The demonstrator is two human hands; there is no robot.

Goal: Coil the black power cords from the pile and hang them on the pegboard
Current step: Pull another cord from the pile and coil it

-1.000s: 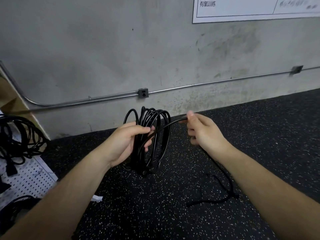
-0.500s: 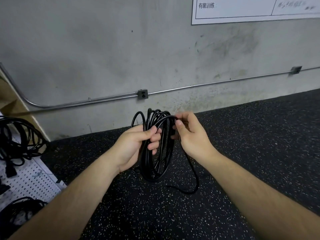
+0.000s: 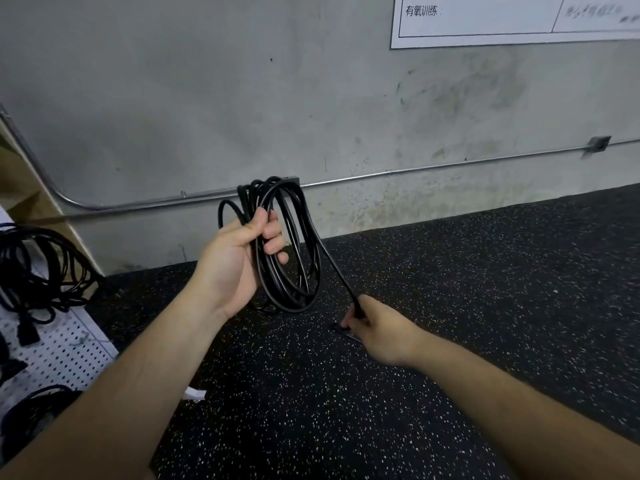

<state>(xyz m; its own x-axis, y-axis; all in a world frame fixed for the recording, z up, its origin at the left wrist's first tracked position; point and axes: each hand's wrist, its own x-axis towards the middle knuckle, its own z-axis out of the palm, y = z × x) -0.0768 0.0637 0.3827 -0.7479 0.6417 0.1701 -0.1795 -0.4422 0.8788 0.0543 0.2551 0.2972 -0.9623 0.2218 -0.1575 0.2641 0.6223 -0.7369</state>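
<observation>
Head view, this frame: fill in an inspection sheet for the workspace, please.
Surface: black speckled floor.
Job's things: coiled cord held up off the floor; white pegboard at the left edge, with hung cords on it.
Clutter: small white scrap on the floor beside the pegboard.
Grippers: left hand grips the coil's loops; right hand pinches its taut free strand low near the floor.
Cables: apart from these cords, nothing seen.
Surroundings: concrete wall, metal conduit along it, white sign at top right.

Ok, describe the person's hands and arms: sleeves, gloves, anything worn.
The bare left hand and bare right hand wear no gloves; no rings or watch show. The left forearm and right forearm are uncovered to the frame's edge, no sleeve in view.
</observation>
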